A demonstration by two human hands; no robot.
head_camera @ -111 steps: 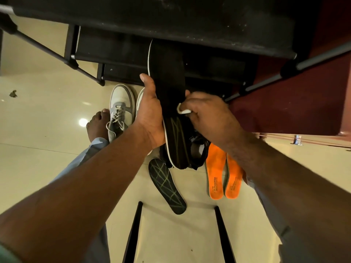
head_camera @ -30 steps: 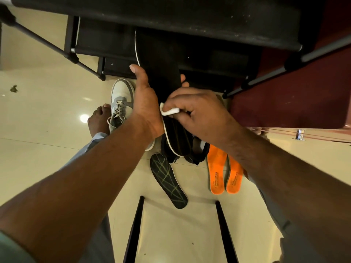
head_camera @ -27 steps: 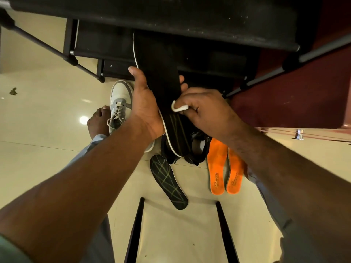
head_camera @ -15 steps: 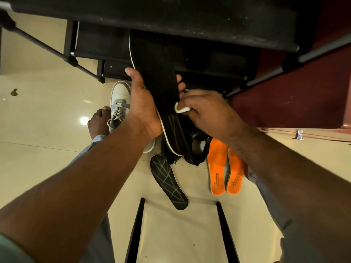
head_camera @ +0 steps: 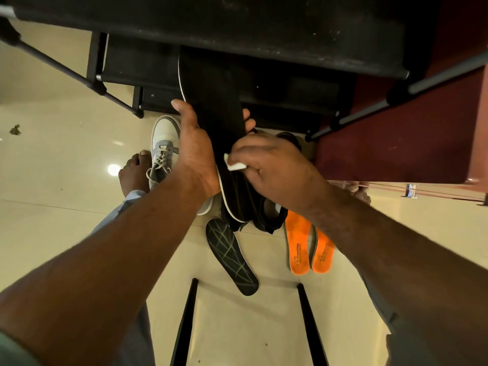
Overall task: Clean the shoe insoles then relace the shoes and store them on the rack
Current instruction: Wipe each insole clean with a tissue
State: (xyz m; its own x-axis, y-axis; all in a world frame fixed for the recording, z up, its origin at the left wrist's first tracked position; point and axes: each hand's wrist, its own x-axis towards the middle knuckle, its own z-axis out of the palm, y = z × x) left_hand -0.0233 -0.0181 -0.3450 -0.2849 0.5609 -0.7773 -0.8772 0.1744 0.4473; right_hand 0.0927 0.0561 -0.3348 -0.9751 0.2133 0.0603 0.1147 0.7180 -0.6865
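- The black metal-tube shoe rack with dark fabric shelves [head_camera: 237, 25] filled the top of the view; its far side and lower shelves were lost in shadow, so what sat on them could not be made out.
- The long black foam insole with a thin white edge [head_camera: 211, 101] was held up in the air in front of the rack, probably so its face lay open to wiping; its toe blended into the dark shelf behind.
- The left hand [head_camera: 195, 154] was wrapped round the insole's left edge, thumb on top, fingers behind with only their tips showing.
- The right hand [head_camera: 269, 167] pinched a small white wipe [head_camera: 235, 165] against the insole's middle; most of the wipe was hidden under the fingers.
- On the cream tiled floor [head_camera: 52, 154] lay a grey-and-white lace-up sneaker [head_camera: 163, 154], a black insole with pale criss-cross lines [head_camera: 232, 257] and two orange insoles [head_camera: 309, 247], apparently set aside within reach.
- A black shoe [head_camera: 269, 215] below the hands was mostly covered.
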